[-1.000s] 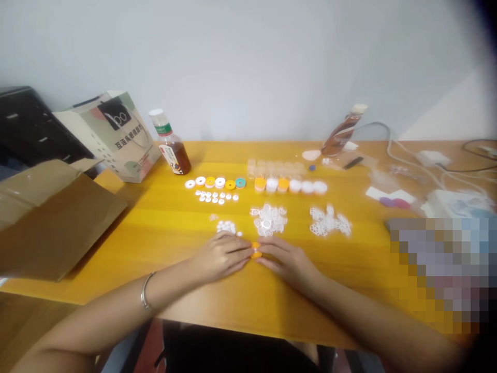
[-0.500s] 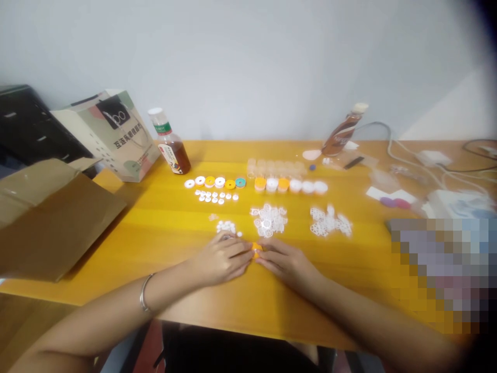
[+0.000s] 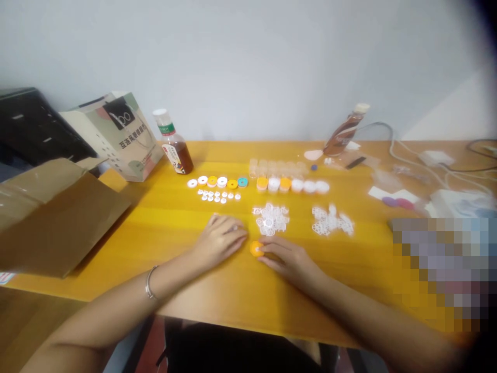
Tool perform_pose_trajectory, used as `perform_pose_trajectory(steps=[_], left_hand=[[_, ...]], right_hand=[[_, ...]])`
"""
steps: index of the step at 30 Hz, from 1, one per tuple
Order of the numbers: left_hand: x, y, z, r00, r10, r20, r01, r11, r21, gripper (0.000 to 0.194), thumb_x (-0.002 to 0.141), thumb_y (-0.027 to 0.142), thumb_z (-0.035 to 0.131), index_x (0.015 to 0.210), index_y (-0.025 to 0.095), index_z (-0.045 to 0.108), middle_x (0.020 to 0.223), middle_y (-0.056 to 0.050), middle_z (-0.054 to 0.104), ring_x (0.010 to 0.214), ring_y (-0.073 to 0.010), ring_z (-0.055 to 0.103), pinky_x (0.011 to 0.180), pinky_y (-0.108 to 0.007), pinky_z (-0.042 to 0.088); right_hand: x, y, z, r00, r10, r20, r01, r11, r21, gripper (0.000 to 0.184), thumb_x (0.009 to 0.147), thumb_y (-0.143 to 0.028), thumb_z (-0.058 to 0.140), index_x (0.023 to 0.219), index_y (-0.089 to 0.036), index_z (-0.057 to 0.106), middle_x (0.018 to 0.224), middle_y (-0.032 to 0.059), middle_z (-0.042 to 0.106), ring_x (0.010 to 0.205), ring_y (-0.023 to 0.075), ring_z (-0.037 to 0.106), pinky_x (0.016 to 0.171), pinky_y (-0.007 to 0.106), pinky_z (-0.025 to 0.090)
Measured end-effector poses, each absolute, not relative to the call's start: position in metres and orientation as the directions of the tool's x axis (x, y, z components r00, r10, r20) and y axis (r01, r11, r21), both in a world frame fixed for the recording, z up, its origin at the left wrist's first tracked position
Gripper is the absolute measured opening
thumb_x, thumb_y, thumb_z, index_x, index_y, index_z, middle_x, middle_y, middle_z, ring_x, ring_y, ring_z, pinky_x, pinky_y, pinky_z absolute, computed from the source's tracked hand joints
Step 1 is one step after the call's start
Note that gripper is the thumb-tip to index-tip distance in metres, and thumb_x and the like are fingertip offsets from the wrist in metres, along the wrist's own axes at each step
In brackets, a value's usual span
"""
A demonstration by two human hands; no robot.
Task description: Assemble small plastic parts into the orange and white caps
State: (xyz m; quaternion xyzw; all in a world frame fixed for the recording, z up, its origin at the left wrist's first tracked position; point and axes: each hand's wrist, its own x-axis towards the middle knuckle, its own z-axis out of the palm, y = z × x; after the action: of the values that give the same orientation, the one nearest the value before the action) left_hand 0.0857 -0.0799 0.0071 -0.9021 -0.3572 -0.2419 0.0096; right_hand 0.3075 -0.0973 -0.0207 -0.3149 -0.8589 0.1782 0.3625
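Pinches one orange disc (image 3: 255, 249) in the narrow grip of the right hand (image 3: 292, 259), near two white heaps (image 3: 269, 220) on the bench (image 3: 233, 295). Arches the left hand (image 3: 220, 240) palm-down; cannot tell its grip.

1. A yellow-brown wooden tabletop (image 3: 225, 295).
2. Toward its left edge, an open cardboard box (image 3: 73, 223), then a printed paper bag (image 3: 134, 142).
3. Near the far edge, a white-capped drink bottle (image 3: 176, 153) and, farther right, a brown bottle (image 3: 344, 133).
4. Midway between left and right edges, a row of ring-shaped discs (image 3: 222, 182), small white pieces (image 3: 217, 195) and a heap of white openwork pieces (image 3: 269, 220).
5. Toward the far right corner, cables (image 3: 417, 161).
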Motion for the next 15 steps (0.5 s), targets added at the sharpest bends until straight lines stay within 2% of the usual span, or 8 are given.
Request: perform_pose_trajectory(steps=[4,9,12,15], left_hand=[[0.085,-0.071,0.005,0.566,0.737,0.370,0.722,-0.660,0.210,0.017,0.085,0.031,0.049,0.089,0.024,0.064,0.106,-0.003,0.058,0.094,-0.0182,0.049,0.075,-0.032,0.031],[0.087,-0.069,0.004,0.550,0.766,0.332,0.732,-0.634,0.251,0.015,0.084,0.029,0.051,0.085,0.025,0.065,0.104,-0.001,0.058,0.095,-0.0184,0.047,0.074,-0.032,0.028],[0.087,-0.069,0.006,0.572,0.747,0.339,0.721,-0.655,0.226,0.017,0.085,0.030,0.049,0.083,0.024,0.064,0.101,0.000,0.060,0.092,-0.0168,0.048,0.073,-0.031,0.027],[0.088,-0.068,0.006,0.639,0.690,0.340,0.687,-0.711,0.153,0.019,0.087,0.029,0.045,0.084,0.020,0.062,0.096,-0.001,0.061,0.088,-0.0156,0.049,0.071,-0.031,0.027]], right_hand=[[0.307,-0.098,-0.016,-0.517,0.718,0.467,0.451,0.691,-0.565,0.017,0.079,-0.021,0.055,0.096,-0.023,0.054,0.095,0.0044,0.064,0.088,0.0160,0.062,0.078,0.029,0.051],[0.305,-0.097,-0.008,-0.506,0.758,0.411,0.474,0.643,-0.601,0.024,0.075,-0.021,0.060,0.097,-0.023,0.053,0.096,0.0050,0.062,0.090,0.0175,0.060,0.080,0.031,0.050],[0.305,-0.097,-0.007,-0.495,0.776,0.392,0.493,0.622,-0.608,0.029,0.071,-0.022,0.064,0.099,-0.022,0.054,0.099,0.0063,0.060,0.093,0.0187,0.059,0.082,0.032,0.049],[0.304,-0.096,-0.007,-0.490,0.778,0.393,0.489,0.619,-0.615,0.027,0.072,-0.021,0.063,0.098,-0.022,0.056,0.097,0.0056,0.059,0.090,0.0177,0.059,0.081,0.031,0.049]])
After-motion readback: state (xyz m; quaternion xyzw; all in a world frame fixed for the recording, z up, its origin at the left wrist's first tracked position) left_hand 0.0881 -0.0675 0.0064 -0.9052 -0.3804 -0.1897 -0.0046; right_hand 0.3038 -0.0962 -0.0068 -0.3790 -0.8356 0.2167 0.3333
